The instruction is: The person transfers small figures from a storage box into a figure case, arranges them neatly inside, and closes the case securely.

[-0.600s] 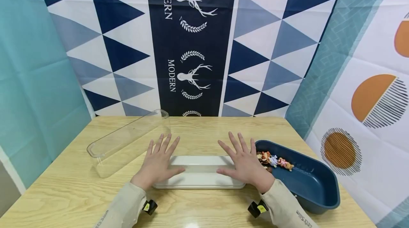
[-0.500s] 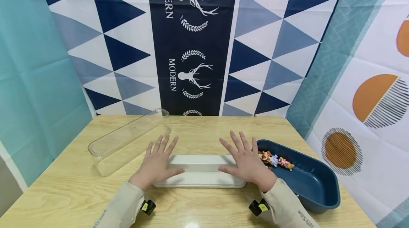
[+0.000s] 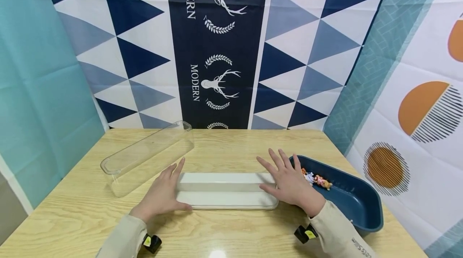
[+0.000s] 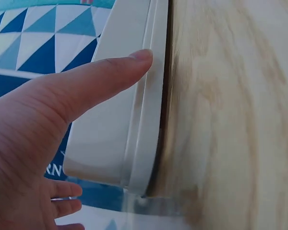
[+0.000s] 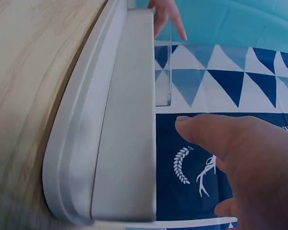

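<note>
Pale wood-grain counter; long white rectangular box with a rounded rim lies crosswise on it, near centre. Left hand at its left end, thumb spread from the fingers, over the near edge; contact unclear. Right hand over the right end, fingers spread, holding nothing. Dark-blue oblong tub to the right, small multicoloured figurines inside. Clear plastic oblong bin farther back left, angled.

Figurines partly hidden behind right hand, left sleeve cut off below
</note>
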Demonstrator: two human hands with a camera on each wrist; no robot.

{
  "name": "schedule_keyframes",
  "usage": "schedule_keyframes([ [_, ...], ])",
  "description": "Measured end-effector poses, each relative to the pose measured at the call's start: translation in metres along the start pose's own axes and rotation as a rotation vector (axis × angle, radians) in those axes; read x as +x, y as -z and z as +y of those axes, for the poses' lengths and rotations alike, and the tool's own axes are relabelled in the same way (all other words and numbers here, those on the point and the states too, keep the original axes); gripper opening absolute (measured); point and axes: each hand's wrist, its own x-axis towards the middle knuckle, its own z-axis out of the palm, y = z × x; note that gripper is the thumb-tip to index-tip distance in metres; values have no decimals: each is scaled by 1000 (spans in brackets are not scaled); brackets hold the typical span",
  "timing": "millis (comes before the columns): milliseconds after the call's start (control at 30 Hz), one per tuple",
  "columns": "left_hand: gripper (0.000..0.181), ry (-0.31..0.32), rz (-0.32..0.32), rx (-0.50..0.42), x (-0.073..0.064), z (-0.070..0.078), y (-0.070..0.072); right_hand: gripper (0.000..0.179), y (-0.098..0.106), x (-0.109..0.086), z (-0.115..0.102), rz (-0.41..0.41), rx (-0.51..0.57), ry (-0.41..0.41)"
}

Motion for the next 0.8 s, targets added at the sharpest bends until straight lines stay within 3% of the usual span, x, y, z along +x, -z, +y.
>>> schedule_keyframes([
  [400,150,43,-86,-440,-4,-25,-6,71,28,-5,31,47,-103,119],
  [533,151,52,-92,-508,-3,-30,-6,72,40,-2,46,72,-130,195],
  [700,150,76,-100,-543,-5,-33,-4,72,46,2,65,125,-131,354],
  [800,148,77,-111,-583,-6,-34,-4,71,46,2,76,115,-122,433],
])
